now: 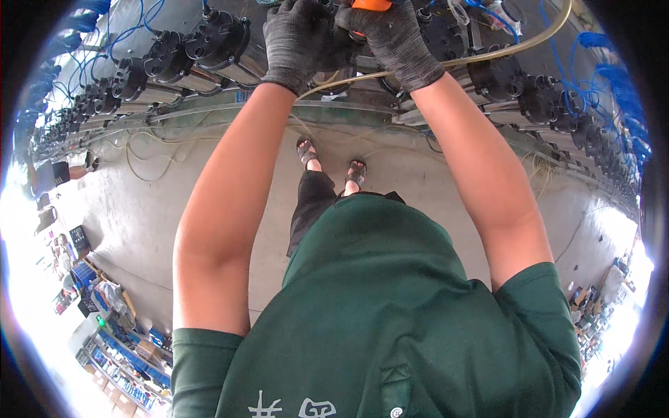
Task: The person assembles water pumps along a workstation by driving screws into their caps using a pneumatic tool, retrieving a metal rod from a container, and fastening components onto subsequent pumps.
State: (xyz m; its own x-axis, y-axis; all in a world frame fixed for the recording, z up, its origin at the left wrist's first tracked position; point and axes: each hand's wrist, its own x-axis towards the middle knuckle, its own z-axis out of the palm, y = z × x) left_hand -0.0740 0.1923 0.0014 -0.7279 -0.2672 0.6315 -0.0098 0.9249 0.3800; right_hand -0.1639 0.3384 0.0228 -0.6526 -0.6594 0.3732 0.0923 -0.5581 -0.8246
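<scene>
Well left of the left grip: blue tubing bundle (64,43), loose blue lines running over toward a row of black round units (216,40) whose nearest one sits just beside that grip.

Left grip (296,38), dark grey glove: fingers curled at the top edge, contact side hidden, can't tell if it's on anything. Sliver of teal material (267,2) right by its fingers, cut off.

Below and between the grips: sandalled feet (355,173) on grey floor (125,209).

Right grip (390,35), same glove: clamped on an orange tool (371,4); tool is on its inner side, mostly out of view above. Yellowish clear hose (488,56) passes behind the right wrist, one end near left wrist, other curving up right.

Right of that grip: second row of black round units (495,73), then blue coiled hoses (617,83) well apart.
</scene>
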